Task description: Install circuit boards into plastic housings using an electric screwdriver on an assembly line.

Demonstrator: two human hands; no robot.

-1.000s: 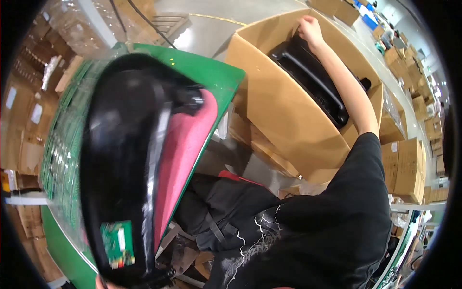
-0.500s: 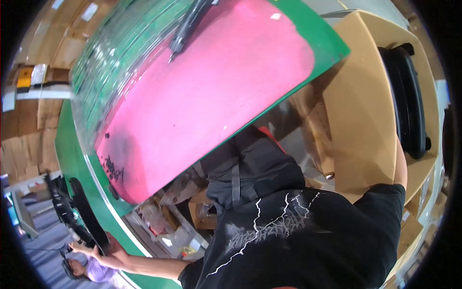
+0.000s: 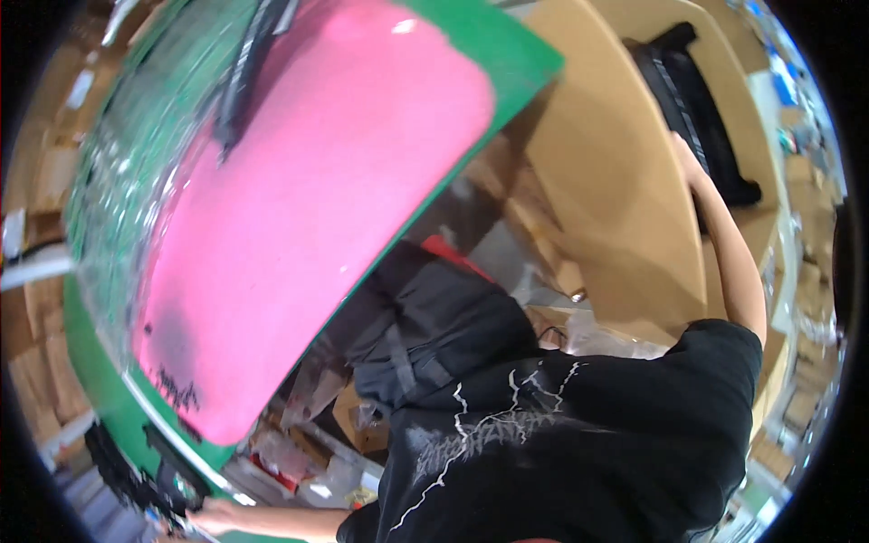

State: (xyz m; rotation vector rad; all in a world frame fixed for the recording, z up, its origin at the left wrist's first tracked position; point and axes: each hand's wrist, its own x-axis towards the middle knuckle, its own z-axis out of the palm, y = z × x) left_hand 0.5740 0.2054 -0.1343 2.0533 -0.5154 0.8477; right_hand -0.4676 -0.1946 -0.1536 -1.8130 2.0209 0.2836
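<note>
At the lower left my left hand (image 3: 215, 516) is closed on the edge of a black plastic part (image 3: 172, 471) with a slotted frame, beside the green mat's white edge. Motion smears its fingers somewhat. My right arm reaches into a tall cardboard box (image 3: 602, 172) on the right. Inside it, my right hand (image 3: 690, 163) grips the near side of a long black plastic part (image 3: 697, 113) with protruding ends. Some of those fingers are hidden behind the part and the box wall.
A pink pad (image 3: 308, 181) lies on the green mat (image 3: 516, 54), with a black electric screwdriver (image 3: 244, 81) above it. Clear plastic sheeting (image 3: 136, 181) covers the mat's left side. A black bag (image 3: 434, 335) sits below the table edge, near bagged items on a shelf.
My view has swung right, so the table and box sit further left. My left hand and its part are lower. My right hand, hidden before, shows at the box's long part, which is more tilted.
</note>
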